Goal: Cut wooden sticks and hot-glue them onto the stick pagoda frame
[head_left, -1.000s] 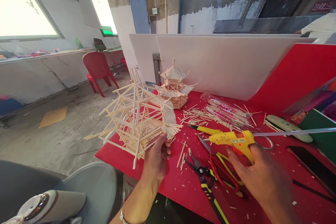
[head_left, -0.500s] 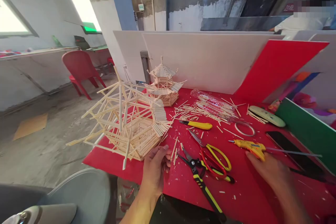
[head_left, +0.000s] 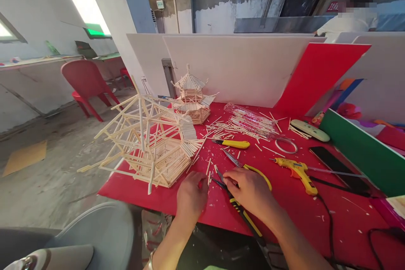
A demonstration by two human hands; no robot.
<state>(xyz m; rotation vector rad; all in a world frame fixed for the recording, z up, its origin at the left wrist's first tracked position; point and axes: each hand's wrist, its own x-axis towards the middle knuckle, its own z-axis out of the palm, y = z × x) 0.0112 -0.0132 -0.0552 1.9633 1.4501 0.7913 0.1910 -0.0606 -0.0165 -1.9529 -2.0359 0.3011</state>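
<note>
My left hand (head_left: 190, 196) rests on the red table (head_left: 316, 215) with its fingers curled beside a few loose sticks (head_left: 209, 169). Just left of it stands a large open-frame stick model (head_left: 155, 147). My right hand (head_left: 249, 190) lies bent over black-and-yellow cutters (head_left: 245, 219) and the yellow-handled scissors (head_left: 262, 174), fingertips pinched near the cutter's jaws. What either hand pinches is hidden. The yellow glue gun (head_left: 299, 171) lies on the table to the right, untouched.
A small finished stick pagoda (head_left: 191, 101) stands at the back. Near it lie a bag of sticks (head_left: 249, 120), a yellow utility knife (head_left: 232, 144), a tape ring (head_left: 286, 145) and a phone (head_left: 335, 164). White (head_left: 234, 67), red (head_left: 313, 71) and green boards (head_left: 360, 152) fence the table. A person (head_left: 348, 21) sits beyond.
My right hand has set the glue gun down on the table and moved left onto the cutters. My left hand has let go of the large model and dropped to the table.
</note>
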